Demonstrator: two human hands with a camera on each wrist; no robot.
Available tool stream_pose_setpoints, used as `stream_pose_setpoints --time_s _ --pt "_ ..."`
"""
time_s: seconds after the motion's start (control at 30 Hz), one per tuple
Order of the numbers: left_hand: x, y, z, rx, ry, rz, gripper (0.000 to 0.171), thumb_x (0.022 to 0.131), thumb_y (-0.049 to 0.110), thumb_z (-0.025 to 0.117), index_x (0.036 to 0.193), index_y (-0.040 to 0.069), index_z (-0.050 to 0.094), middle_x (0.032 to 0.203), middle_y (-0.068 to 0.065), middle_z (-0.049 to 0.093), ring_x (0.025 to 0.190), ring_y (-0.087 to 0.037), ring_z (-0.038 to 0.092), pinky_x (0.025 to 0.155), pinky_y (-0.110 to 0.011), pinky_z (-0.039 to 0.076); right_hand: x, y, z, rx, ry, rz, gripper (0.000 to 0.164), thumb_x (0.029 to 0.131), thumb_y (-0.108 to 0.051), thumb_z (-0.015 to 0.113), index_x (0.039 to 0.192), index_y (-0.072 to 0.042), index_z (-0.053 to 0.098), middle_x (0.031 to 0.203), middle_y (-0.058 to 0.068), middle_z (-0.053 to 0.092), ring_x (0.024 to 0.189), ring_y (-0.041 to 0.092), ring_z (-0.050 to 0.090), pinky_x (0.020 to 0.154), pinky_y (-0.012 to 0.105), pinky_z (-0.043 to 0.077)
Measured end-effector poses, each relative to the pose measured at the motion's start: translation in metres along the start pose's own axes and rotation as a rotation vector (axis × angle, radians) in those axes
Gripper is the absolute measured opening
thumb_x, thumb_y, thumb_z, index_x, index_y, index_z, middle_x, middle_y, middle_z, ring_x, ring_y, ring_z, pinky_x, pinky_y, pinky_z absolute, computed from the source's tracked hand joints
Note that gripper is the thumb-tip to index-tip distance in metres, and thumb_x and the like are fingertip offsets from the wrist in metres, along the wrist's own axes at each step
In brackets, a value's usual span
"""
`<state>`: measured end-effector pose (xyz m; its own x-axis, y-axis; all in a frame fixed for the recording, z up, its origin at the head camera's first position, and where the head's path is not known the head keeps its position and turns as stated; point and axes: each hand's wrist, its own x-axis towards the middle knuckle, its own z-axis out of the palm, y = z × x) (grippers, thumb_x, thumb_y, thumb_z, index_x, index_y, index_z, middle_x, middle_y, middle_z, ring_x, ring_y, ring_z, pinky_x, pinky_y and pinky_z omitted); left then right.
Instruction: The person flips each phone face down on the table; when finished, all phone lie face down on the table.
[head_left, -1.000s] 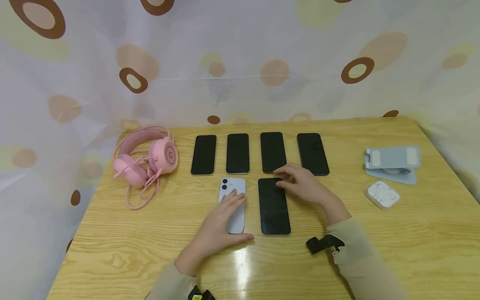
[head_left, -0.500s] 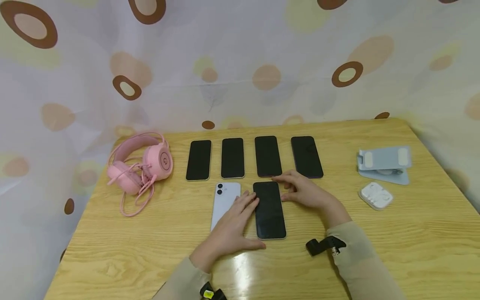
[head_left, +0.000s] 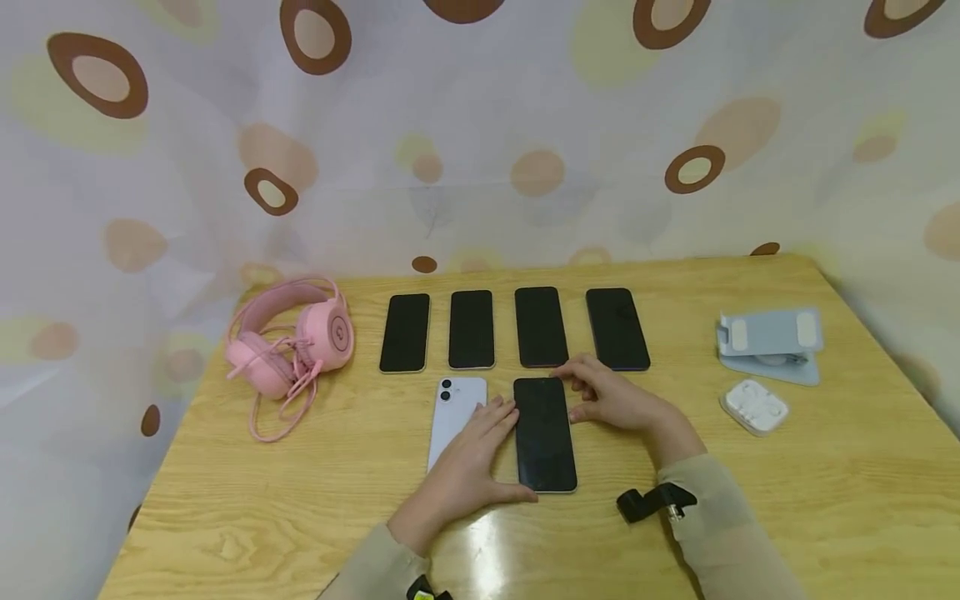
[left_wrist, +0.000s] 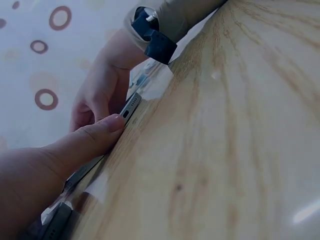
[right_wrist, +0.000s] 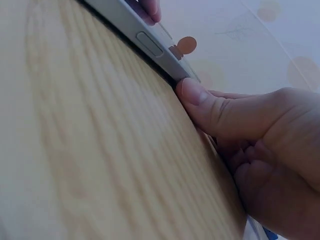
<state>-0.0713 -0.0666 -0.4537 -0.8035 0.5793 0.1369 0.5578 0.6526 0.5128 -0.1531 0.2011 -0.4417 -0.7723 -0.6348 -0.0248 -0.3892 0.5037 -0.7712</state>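
A smartphone (head_left: pixel 545 437) lies screen up on the table between both hands, its screen black. My left hand (head_left: pixel 468 462) reaches over a white smartphone (head_left: pixel 453 417) lying camera side up. Its fairly straight fingers touch the black-screened phone's left edge, and its thumb (left_wrist: pixel 95 137) is at the bottom edge, beside the charging port. At the top right corner, my right hand (head_left: pixel 611 396) has its index finger at the top edge and its thumb (right_wrist: pixel 197 97) against the side, the other fingers curled. The left hand covers the lower part of the white phone.
Behind lies a row of several black-screened smartphones (head_left: pixel 471 329). Pink headphones (head_left: pixel 330 333) with a coiled cable are at the left. On the right are a light blue folding stand (head_left: pixel 772 333) and boxed white earphones (head_left: pixel 755 406). A patterned curtain (head_left: pixel 480 125) hangs behind the wooden table (head_left: pixel 262 500).
My left hand has moved right from the white phone to the black-screened phone's edge. My right hand's thumb has shifted off the screen to its right side. The head view has tilted up.
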Motion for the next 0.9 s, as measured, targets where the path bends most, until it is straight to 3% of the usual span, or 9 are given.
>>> stream_pose_setpoints --time_s 0.17,0.47,0.6,0.73,0.9 --pt "-0.002 -0.001 0.002 0.010 0.000 0.017 0.107 0.068 0.067 0.072 0.146 0.004 0.036 0.153 -0.006 0.029 0.143 -0.020 0.018 0.115 -0.036 0.013 -0.004 0.006 0.001 0.109 -0.002 0.005 0.053 0.080 -0.012 0.077 0.125 0.000 0.050 0.104 0.010 0.044 0.089 0.022 0.041 0.076 0.029 0.040" --pt "-0.001 -0.004 0.001 0.051 0.012 0.082 0.106 0.068 0.068 0.070 0.145 0.003 0.038 0.152 -0.009 0.033 0.142 -0.022 0.021 0.114 -0.036 0.015 -0.004 0.015 0.000 0.247 0.077 -0.046 0.055 0.077 -0.009 0.080 0.124 -0.002 0.052 0.111 0.012 0.053 0.087 0.025 0.051 0.077 0.027 0.045" --pt "-0.002 -0.004 0.000 0.051 -0.008 0.092 0.104 0.068 0.070 0.068 0.144 0.004 0.040 0.150 -0.006 0.036 0.142 -0.022 0.021 0.115 -0.036 0.015 -0.001 0.014 0.002 0.388 0.052 -0.082 0.052 0.079 -0.005 0.077 0.124 0.000 0.052 0.125 0.020 0.055 0.103 0.023 0.059 0.087 0.026 0.047" --pt "-0.003 -0.004 0.000 0.041 -0.016 0.093 0.103 0.070 0.070 0.068 0.144 0.005 0.041 0.150 -0.005 0.036 0.142 -0.021 0.020 0.115 -0.037 0.015 -0.001 0.011 0.004 0.509 0.022 -0.103 0.051 0.080 -0.004 0.075 0.123 0.005 0.047 0.132 0.027 0.051 0.118 0.019 0.055 0.095 0.026 0.044" --pt "-0.002 -0.004 0.000 0.053 0.013 0.121 0.102 0.069 0.068 0.070 0.143 0.004 0.042 0.150 -0.005 0.036 0.142 -0.021 0.022 0.114 -0.037 0.016 0.002 0.007 0.006 0.534 0.045 -0.146 0.049 0.082 -0.001 0.072 0.125 0.004 0.047 0.132 0.026 0.050 0.122 0.024 0.052 0.097 0.027 0.043"
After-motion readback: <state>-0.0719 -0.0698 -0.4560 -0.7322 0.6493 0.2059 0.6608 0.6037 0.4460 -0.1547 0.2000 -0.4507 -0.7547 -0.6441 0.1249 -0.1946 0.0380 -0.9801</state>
